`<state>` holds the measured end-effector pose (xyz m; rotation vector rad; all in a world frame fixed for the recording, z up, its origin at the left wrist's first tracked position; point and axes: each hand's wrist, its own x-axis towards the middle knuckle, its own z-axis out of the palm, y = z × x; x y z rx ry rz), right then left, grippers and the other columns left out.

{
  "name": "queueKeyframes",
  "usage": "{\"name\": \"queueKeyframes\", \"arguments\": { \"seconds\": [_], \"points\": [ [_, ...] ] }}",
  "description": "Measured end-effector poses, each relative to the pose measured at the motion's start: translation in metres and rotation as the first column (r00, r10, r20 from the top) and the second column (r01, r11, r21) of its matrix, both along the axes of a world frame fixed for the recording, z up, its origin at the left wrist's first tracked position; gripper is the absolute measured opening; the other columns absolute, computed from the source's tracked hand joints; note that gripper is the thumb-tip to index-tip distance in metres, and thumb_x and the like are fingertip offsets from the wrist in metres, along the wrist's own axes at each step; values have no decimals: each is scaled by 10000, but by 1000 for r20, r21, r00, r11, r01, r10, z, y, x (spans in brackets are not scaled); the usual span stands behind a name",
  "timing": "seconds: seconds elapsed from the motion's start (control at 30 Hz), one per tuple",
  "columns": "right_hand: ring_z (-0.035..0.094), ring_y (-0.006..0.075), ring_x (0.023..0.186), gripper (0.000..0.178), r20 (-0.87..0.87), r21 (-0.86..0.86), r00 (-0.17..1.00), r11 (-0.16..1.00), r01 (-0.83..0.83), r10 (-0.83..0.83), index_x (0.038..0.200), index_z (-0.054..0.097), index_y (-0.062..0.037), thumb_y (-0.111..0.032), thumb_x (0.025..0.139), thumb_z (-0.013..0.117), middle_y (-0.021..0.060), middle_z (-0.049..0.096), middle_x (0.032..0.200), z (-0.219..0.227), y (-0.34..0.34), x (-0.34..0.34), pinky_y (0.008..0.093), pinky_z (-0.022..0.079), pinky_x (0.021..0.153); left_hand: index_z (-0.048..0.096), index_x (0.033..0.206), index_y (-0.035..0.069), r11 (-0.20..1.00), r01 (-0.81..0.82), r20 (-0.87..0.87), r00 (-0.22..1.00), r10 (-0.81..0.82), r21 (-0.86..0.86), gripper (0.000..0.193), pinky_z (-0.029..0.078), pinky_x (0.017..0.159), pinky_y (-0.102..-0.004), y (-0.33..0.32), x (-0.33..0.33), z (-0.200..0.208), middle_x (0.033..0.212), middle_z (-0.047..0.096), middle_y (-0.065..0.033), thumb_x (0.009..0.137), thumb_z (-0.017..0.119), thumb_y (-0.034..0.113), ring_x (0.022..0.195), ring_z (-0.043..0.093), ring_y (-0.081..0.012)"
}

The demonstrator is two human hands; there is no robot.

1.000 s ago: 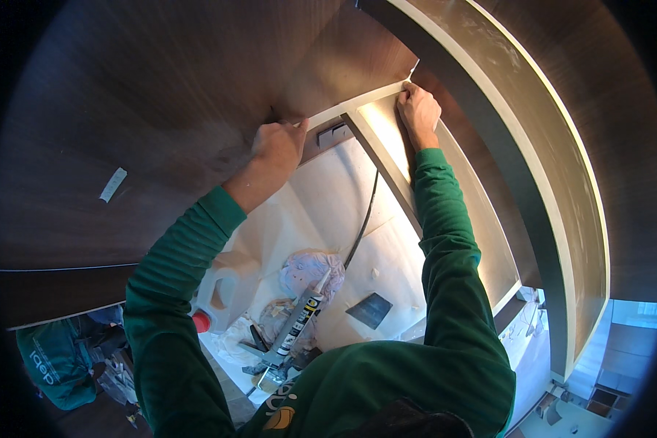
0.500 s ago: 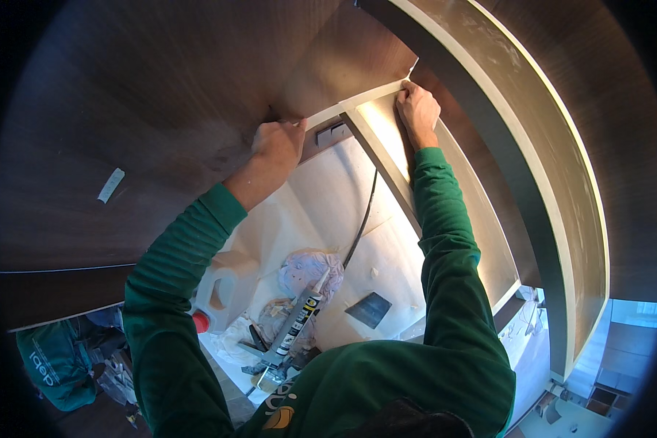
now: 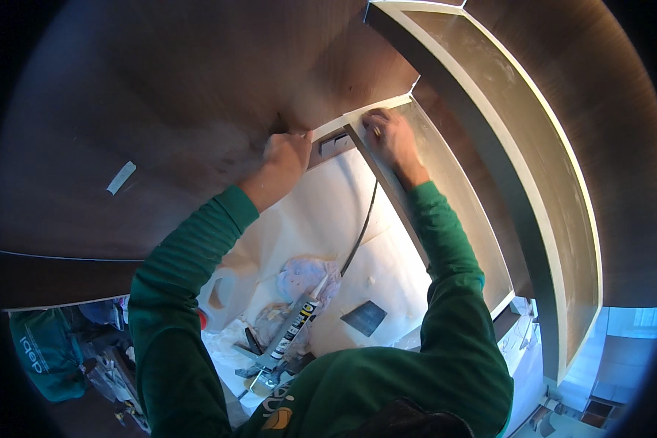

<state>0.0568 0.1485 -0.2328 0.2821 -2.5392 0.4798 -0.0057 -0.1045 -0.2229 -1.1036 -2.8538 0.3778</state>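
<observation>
A pale strip, apparently masking tape (image 3: 376,104), runs along the joint between the dark wood panel (image 3: 197,80) and the shelf frame. At the strip's left end my left hand (image 3: 288,157) is closed, thumb and fingertips pinched on it. My right hand (image 3: 394,142) is farther right, just past the upright divider (image 3: 387,182), fingers curled in against the strip. Some blur and the hand's own back hide whether those fingers hold anything. Beside the right arm stands a pale-edged shelf compartment (image 3: 460,190).
Below lie a caulking gun (image 3: 292,332), a crumpled cloth (image 3: 306,277), a dark flat plate (image 3: 365,318) and a whitish jug (image 3: 230,292). A black cable (image 3: 363,226) crosses the pale surface. A curved pale-edged shelf (image 3: 518,139) rises at right. A green bag (image 3: 47,358) sits lower left.
My right hand has slid left along the strip, from the corner toward the divider, and its fingers have curled. My left hand stays at the strip's left end. The view has shifted slightly.
</observation>
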Motion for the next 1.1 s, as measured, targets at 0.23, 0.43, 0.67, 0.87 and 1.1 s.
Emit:
{"name": "queueKeyframes", "arguments": {
  "seconds": [0.23, 0.43, 0.67, 0.87, 1.1],
  "points": [
    [598, 279, 1177, 365, 22, 30, 956, 956, 293, -293, 1208, 677, -116, -187, 854, 625, 63, 653, 1263, -20, 9, -4, 425, 441, 964, 596, 1332, 168, 999, 52, -5, 999, -52, 12, 336, 569, 634, -390, -4, -3, 2, 859, 735, -93, 1034, 443, 157, 794, 742, -276],
    [577, 271, 1183, 357, -39, 147, 923, 911, 385, -383, 1235, 665, -170, -294, 907, 596, 37, 622, 1291, -30, 28, -11, 445, 421, 954, 555, 1402, 178, 999, 43, 81, 996, -43, 5, 407, 573, 662, -394, -6, 5, 28, 867, 730, -96, 1003, 480, 149, 812, 738, -276],
    [533, 291, 1222, 384, 69, 183, 932, 923, 338, -355, 1305, 643, -211, -311, 942, 570, 58, 595, 1320, -17, 25, -4, 454, 403, 989, 533, 1436, 178, 990, 87, 122, 987, -101, 115, 480, 575, 665, -397, -19, 4, 27, 842, 719, -95, 957, 543, 145, 769, 730, -272],
    [523, 289, 1229, 416, 105, 170, 930, 927, 333, -353, 1327, 630, -204, -273, 923, 562, 62, 580, 1348, -11, 21, -2, 447, 390, 1022, 518, 1460, 195, 985, 125, 51, 990, -132, 118, 528, 539, 640, -384, -20, 6, 3, 860, 709, -78, 937, 565, 147, 734, 712, -247],
    [525, 279, 1222, 434, 103, 197, 934, 928, 317, -341, 1347, 616, -210, -265, 920, 566, 56, 579, 1347, -13, 24, -3, 443, 386, 1034, 479, 1503, 205, 997, 76, 14, 997, -76, 19, 567, 511, 635, -351, -18, 9, 10, 885, 700, -75, 945, 559, 145, 735, 704, -222]
  ]
}}
